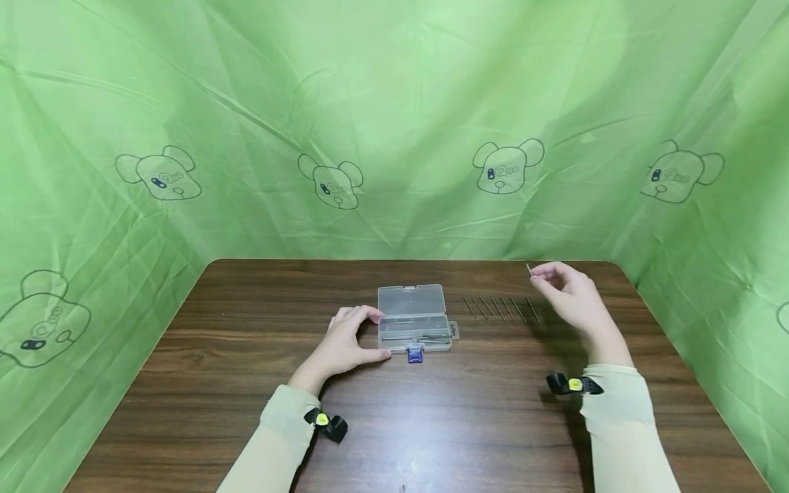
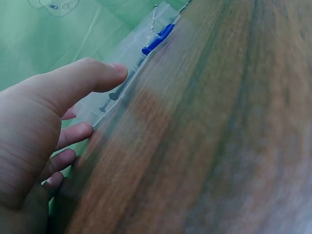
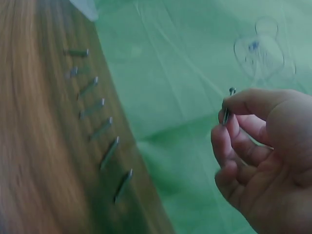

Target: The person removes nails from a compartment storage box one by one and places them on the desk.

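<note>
A clear plastic box (image 1: 394,328) stands with its lid (image 1: 411,300) raised at the back and a blue latch (image 1: 415,355) at the front. My left hand (image 1: 345,344) grips the box's left end, thumb at the front corner and fingers toward the back. Inside the box lie several nails (image 1: 435,339). Above the far right of the table, my right hand (image 1: 570,298) pinches a single nail (image 3: 232,91) between thumb and fingertips, its head pointing up. Several more nails (image 3: 93,87) lie in a slanted row on the table, between the box and my right hand.
The brown wood table (image 1: 394,424) ends at a green cloth backdrop (image 1: 407,226) printed with bear faces, which rises behind it and at both sides. A clear hanging tab (image 1: 455,330) sticks out from the box's right end, near the row of nails.
</note>
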`<state>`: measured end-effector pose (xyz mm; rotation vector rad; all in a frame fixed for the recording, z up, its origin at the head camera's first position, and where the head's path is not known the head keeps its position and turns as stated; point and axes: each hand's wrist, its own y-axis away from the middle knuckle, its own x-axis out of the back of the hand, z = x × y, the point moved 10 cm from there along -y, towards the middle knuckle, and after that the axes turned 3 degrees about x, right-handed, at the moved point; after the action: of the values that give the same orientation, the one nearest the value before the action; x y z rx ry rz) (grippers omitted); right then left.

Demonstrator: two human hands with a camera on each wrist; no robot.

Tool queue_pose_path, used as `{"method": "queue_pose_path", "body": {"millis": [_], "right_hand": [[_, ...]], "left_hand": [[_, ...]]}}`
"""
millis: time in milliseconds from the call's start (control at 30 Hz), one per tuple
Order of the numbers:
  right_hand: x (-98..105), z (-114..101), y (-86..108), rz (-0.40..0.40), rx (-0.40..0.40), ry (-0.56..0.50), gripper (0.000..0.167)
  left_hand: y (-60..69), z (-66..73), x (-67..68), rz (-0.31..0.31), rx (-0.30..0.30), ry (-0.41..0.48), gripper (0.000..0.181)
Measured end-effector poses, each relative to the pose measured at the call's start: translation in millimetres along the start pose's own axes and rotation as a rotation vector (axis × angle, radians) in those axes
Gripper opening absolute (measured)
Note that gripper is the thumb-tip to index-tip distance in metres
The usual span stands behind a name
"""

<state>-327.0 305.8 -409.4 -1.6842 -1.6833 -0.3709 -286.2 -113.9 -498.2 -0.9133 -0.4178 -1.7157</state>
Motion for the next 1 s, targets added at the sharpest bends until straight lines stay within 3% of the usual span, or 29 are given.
{"method": "queue_pose_path", "body": {"millis": [233,467,1000], "right_hand": [[15,39,11.7,0.016,-0.048,0.111,0.027],[10,64,17.8,-0.018,-0.091,0.130,0.026],[-8,84,21.1,-0.114,-0.113,0.177,0.024]], "left_hand": [[0.9,-0.7,-1.0,0.006,0.000,0.004,0.072],[1.4,0.2,-1.3,0.002,0.007,0.011,0.072],[2.0,0.2,0.6,0.024,-0.009,0.035,0.071]]}}
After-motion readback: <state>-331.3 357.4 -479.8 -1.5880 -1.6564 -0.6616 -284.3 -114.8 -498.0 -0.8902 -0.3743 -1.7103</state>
